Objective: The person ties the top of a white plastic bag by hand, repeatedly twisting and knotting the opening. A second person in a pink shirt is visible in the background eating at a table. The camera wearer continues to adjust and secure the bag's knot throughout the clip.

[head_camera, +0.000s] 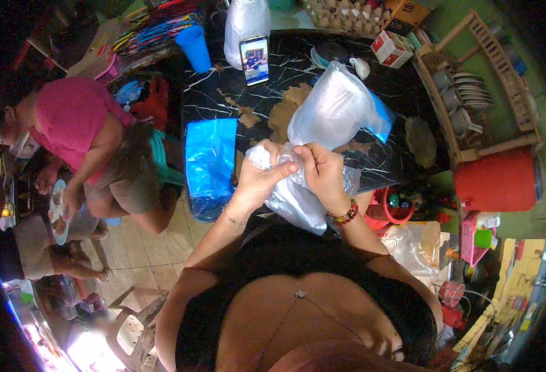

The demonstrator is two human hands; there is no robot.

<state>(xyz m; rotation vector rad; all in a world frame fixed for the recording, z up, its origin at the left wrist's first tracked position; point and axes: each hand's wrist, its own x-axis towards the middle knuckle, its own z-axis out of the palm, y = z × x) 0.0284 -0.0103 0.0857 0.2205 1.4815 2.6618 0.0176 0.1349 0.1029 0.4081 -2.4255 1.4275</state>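
Observation:
My left hand (263, 179) grips a bunched clear plastic bag (296, 204) at its upper part, with a white wad (259, 157) showing by its fingers. From the other side my right hand (322, 172) pinches the same bag between thumb and fingers. The bag's lower part hangs over the table's near edge against my black top. Just beyond my hands stands a large, puffed translucent plastic bag (331, 107); its contents are not clear. Part of a blue plastic packet (380, 118) shows behind it. Left of my hands lies another blue plastic packet (210, 156).
The black marble-patterned table (208, 100) has worn brown patches. On it stand a lit phone (255, 60), a blue cup (194, 49) and a white-and-red box (392, 49). A wooden dish rack (477, 88) stands right. At left a person (78, 125) sits holding a plate (58, 211).

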